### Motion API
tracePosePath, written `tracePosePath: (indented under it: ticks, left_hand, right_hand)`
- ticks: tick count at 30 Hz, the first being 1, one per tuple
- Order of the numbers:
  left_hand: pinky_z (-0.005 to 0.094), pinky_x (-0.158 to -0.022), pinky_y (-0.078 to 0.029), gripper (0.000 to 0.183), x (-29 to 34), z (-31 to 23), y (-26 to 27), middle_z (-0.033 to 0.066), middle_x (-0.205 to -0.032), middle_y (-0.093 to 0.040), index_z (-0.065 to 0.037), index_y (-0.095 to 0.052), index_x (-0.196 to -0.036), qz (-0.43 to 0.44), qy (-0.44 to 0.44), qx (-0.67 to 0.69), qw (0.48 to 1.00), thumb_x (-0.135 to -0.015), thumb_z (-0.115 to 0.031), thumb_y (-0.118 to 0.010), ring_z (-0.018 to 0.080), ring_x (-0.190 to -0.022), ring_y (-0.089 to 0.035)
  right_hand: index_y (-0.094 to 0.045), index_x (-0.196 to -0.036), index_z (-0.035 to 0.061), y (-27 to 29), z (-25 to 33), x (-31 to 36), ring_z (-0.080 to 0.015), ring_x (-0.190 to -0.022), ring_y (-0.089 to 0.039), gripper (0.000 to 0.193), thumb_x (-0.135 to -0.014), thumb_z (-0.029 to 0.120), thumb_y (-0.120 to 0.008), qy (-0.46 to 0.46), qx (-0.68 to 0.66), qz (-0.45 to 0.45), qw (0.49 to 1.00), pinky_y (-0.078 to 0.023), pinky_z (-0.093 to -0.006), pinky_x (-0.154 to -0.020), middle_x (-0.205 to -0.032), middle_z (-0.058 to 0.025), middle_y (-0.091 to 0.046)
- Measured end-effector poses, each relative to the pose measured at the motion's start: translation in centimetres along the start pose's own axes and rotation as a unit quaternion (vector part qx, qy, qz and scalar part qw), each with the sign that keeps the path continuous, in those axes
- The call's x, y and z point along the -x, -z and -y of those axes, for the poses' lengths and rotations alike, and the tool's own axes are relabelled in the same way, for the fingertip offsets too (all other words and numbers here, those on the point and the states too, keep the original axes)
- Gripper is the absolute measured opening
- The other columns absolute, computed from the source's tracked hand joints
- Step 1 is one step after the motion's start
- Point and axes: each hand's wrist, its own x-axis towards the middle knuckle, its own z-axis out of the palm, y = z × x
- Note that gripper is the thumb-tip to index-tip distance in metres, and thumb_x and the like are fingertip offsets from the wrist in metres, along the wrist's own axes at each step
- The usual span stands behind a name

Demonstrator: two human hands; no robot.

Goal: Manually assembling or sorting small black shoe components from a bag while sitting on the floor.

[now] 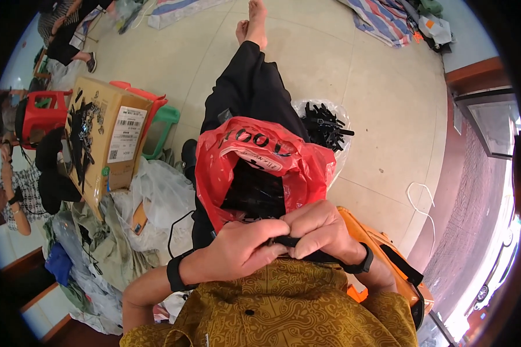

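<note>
Both hands meet close to my body, above the near edge of a red plastic bag (315, 168) on my lap. My left hand (234, 247) is closed, thumb and fingers pinching a small black strap-like piece (285, 240). From the other side my right hand (323, 230) grips the same piece, its thumb pressed along it. The fingers cover most of the piece, so its exact kind does not show. The bag gapes open, and dark shiny contents (253, 191) lie inside it.
Right of my legs, a clear plastic bag (342, 115) holds black straps (325, 126). At left a cardboard box (118, 153) carries black pieces (82, 133), beside red and green stools. Crumpled clear plastic (168, 191) bears an orange phone-like object (139, 218). Other people sit at far left.
</note>
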Motion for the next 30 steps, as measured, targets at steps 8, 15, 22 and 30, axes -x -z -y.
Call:
tracePosePath:
  ticks: [8, 15, 22, 30]
  left_hand:
    - [0.0273, -0.053, -0.046, 0.032, -0.4, -0.9, 0.0, 0.0114, -0.080, -0.059, -0.002, -0.049, -0.106, -0.010, 0.007, -0.013, 1.000, -0.075, -0.004, -0.060, 0.0208, -0.062, -0.060]
    - [0.0281, -0.043, -0.041, 0.031, -0.9, -1.0, 0.6, 0.0064, -0.066, -0.052, -0.003, -0.050, -0.094, 0.008, -0.086, -0.175, 0.981, -0.070, -0.011, -0.067, 0.0194, -0.052, -0.053]
    - [0.0282, -0.041, -0.039, 0.033, -0.9, -0.7, 0.7, 0.0060, -0.064, -0.050, -0.001, -0.049, -0.091, 0.036, -0.086, -0.169, 0.981, -0.068, -0.012, -0.070, 0.0200, -0.050, -0.051]
    - [0.0264, -0.044, -0.041, 0.034, 0.5, 0.9, -0.8, 0.0070, -0.069, -0.056, -0.002, -0.053, -0.097, -0.059, -0.114, -0.054, 0.990, -0.069, -0.010, -0.070, 0.0167, -0.050, -0.053]
  right_hand:
    - [-0.054, -0.059, -0.0026, -0.1, 0.2, 0.4, -0.0164, -0.060, -0.048, 0.020, -0.065, 0.012, -0.067, 0.083, 0.082, -0.070, 0.991, -0.034, -0.0270, -0.056, -0.062, -0.0072, -0.051]
    - [-0.057, -0.062, -0.0033, 0.0, 0.1, 0.7, -0.0177, -0.065, -0.052, 0.015, -0.064, 0.008, -0.067, 0.076, 0.067, -0.070, 0.992, -0.039, -0.0270, -0.059, -0.067, -0.0099, -0.055]
    - [-0.056, -0.062, -0.0045, -0.3, -0.1, 0.4, -0.0210, -0.064, -0.054, 0.017, -0.063, 0.007, -0.068, 0.186, 0.129, -0.056, 0.972, -0.042, -0.0296, -0.058, -0.069, -0.0116, -0.056]
    - [-0.056, -0.061, -0.0060, -1.0, -1.8, 0.2, -0.0235, -0.066, -0.054, 0.018, -0.060, 0.006, -0.069, 0.266, 0.023, -0.054, 0.962, -0.042, -0.0310, -0.060, -0.070, -0.0128, -0.056]
